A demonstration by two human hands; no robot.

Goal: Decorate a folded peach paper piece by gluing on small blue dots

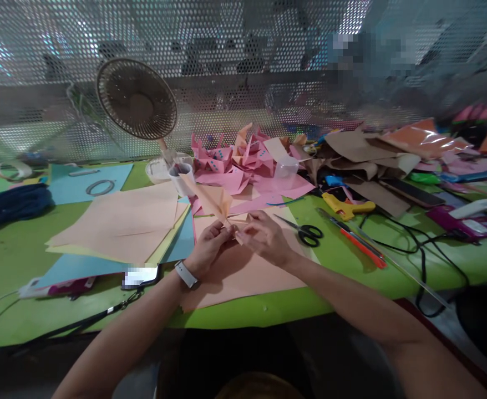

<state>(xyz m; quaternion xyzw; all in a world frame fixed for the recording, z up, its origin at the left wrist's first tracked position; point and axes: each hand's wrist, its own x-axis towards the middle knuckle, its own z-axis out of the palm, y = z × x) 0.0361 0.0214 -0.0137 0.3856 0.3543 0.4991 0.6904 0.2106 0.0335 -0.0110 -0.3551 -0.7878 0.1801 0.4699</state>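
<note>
A folded peach paper piece (213, 198) rises from between my two hands, its point down at my fingers. My left hand (211, 243) pinches it near its lower tip, and a watch with a pale strap (186, 274) sits on that wrist. My right hand (267, 238) has its fingers closed together at the same spot, touching the paper's lower end; exactly what they grip is partly hidden. Beneath both hands lies a large peach sheet (243, 280). Black-handled scissors (309, 235) rest just right of my right hand.
Stacked peach, yellow and blue sheets (118, 221) lie at left, with a phone (141, 276) below them. A fan (137, 98) and a heap of folded pink papers (243, 155) stand behind. A yellow glue gun (347, 206), red cutter (362, 245) and black cables (422, 249) occupy the right.
</note>
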